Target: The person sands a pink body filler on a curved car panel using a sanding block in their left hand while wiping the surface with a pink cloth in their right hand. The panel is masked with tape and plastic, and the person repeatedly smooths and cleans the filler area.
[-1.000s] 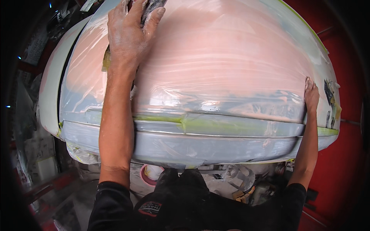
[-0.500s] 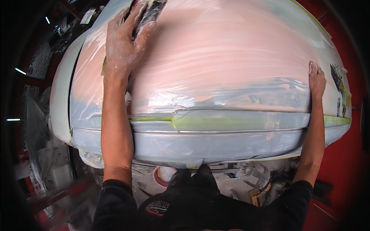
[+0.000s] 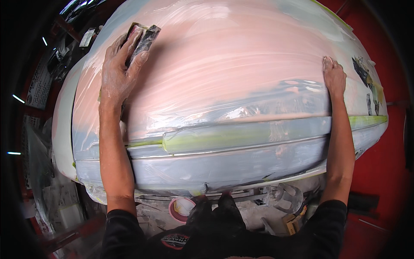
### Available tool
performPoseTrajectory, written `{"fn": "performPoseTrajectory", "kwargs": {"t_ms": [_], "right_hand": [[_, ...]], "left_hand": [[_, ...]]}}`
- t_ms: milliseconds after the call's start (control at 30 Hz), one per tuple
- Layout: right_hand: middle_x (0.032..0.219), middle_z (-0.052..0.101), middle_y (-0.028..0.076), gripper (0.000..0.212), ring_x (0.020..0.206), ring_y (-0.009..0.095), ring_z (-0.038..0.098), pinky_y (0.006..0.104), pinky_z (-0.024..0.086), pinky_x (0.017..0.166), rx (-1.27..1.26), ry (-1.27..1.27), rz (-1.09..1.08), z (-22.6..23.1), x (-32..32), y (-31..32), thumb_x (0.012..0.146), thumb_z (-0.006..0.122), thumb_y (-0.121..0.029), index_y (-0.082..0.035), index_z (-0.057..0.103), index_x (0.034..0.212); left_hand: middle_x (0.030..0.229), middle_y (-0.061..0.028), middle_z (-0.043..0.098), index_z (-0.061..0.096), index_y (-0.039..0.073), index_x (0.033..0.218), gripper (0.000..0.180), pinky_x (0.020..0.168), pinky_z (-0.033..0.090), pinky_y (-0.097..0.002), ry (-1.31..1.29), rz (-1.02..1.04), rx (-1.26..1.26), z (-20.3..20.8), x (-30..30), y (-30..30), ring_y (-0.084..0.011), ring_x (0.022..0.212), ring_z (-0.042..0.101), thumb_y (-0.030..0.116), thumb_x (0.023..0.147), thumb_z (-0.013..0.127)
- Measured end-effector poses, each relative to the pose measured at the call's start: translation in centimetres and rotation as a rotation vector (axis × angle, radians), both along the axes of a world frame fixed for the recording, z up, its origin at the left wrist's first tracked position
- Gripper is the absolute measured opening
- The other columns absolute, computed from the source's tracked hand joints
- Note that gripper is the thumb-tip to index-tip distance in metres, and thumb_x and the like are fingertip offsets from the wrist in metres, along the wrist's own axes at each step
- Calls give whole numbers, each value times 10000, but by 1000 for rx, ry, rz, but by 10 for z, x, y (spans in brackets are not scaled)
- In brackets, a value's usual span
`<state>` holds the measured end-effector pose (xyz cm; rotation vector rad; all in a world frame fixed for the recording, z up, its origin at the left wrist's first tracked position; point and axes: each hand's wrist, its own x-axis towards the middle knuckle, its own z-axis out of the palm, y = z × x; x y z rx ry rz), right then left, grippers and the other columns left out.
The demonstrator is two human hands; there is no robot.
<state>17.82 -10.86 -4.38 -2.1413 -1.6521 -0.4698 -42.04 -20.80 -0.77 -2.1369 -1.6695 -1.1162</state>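
Observation:
A large curved vehicle body panel (image 3: 241, 60) fills the middle, patchy with pink, grey-blue and lime green, with glossy whitish streaks over it. Upon its left part, my left hand (image 3: 118, 75) grips a sanding block (image 3: 142, 41) with a dark, worn sheet around it. Whitish residue covers that hand. My right hand (image 3: 334, 75) rests on the panel's right side, its fingers curled and drawn together; whatever may be under them is hidden. Along the near side run a raised greenish ledge (image 3: 241, 134) and a grey lower band (image 3: 233, 166).
Below the panel, a pink-rimmed bucket (image 3: 171, 210) stands on the floor beside my legs. A cardboard box (image 3: 293, 223) lies at the lower right. Dark torn strips (image 3: 362, 71) stick to the panel's right side. Clutter and plastic sheeting (image 3: 39, 146) line the left.
My left hand has drawn the sanding block back toward me across the panel. The right hand keeps about the same place on the panel, while the whole view has shifted.

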Motion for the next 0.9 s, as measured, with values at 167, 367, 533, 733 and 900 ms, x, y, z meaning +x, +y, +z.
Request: {"fn": "performPoseTrajectory", "kwargs": {"t_ms": [167, 367, 533, 733, 900], "right_hand": [[1267, 662, 266, 527, 1183, 443, 623, 510, 472, 1037, -4, -18, 62, -5, 18, 4, 1047, 445, -477, -89, 672, 1323], [1205, 692, 251, 456, 1139, 424, 647, 489, 485, 1013, 68, 95, 476, 11, -96, -38, 1051, 534, -394, -1, 714, 1197], [1408, 585, 218, 429, 1389, 352, 467, 488, 324, 1194, -80, -76, 739, 4, -242, -79, 1058, 481, -285, -36, 585, 1391], [1503, 406, 345, 550, 1393, 530, 387, 572, 274, 1205, -119, 31, 975, -12, -348, -101, 1052, 491, -355, 33, 526, 1439], [1514, 426, 314, 526, 1428, 487, 380, 548, 293, 1211, -194, 29, 1212, -8, -418, -139, 1057, 517, -350, 0, 527, 1449]], "left_hand": [[1441, -224, 568, 621, 166, 1435, 606, 1131, 432, -470, 2, -67, -25, 1, 2, 3, -386, 1363, 503, 475, 925, 725], [1437, -230, 565, 607, 139, 1444, 592, 1102, 445, -452, 102, 0, 2, 0, 1, 0, -384, 1315, 541, 468, 959, 687], [1411, -237, 580, 616, 134, 1433, 621, 1105, 439, -467, 75, -39, 70, -6, -12, 5, -400, 1311, 526, 504, 941, 694], [1402, -231, 589, 620, 133, 1430, 600, 1095, 442, -462, -43, -59, 78, -4, -12, 10, -400, 1279, 545, 475, 944, 700], [1394, -196, 604, 611, 123, 1433, 558, 1086, 451, -432, 16, -73, 123, -4, -18, 14, -369, 1273, 568, 411, 963, 694]]}}
